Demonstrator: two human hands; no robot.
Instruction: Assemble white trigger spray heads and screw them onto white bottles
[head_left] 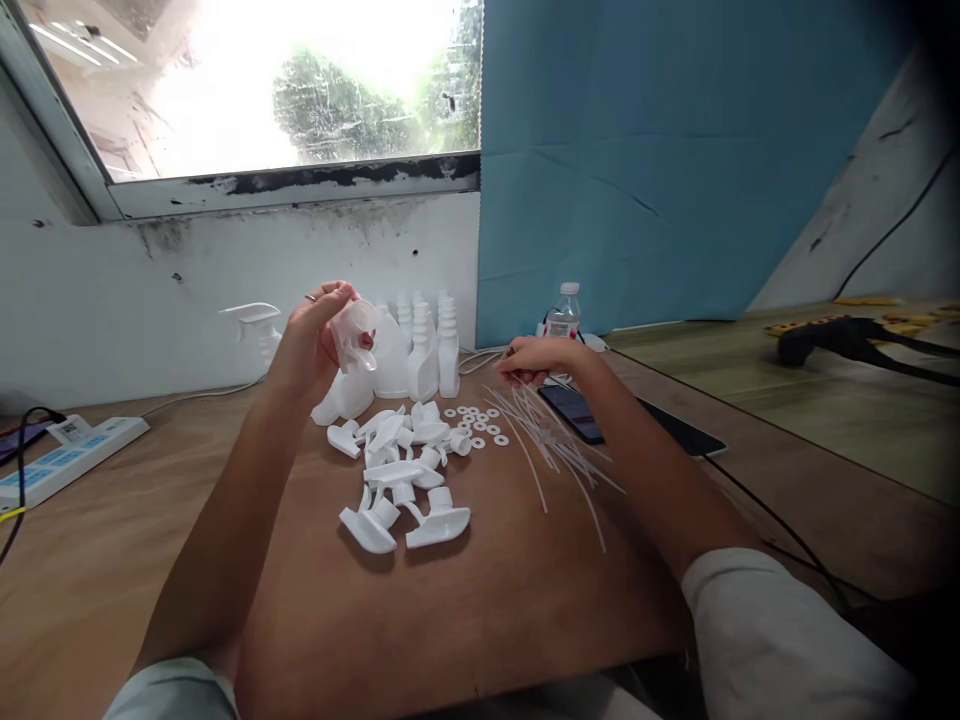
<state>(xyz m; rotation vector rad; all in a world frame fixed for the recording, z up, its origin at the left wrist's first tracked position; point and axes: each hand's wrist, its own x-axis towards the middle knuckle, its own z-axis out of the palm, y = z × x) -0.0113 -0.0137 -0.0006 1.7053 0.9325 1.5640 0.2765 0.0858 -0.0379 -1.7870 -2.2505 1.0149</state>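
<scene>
Left hand (319, 325) closed around 1 spray head (354, 333); right hand (534, 360) pinched on tubes (551, 436).

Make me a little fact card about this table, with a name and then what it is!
Left hand: holding a spray top
Right hand: at the far ends of the thin tubes; grip unclear
Middle: a pile of white spray tops
Beside the pile: small white rings
Behind the pile: white bottles
Right side: phone, drink bottle
Far left: power strip
</scene>
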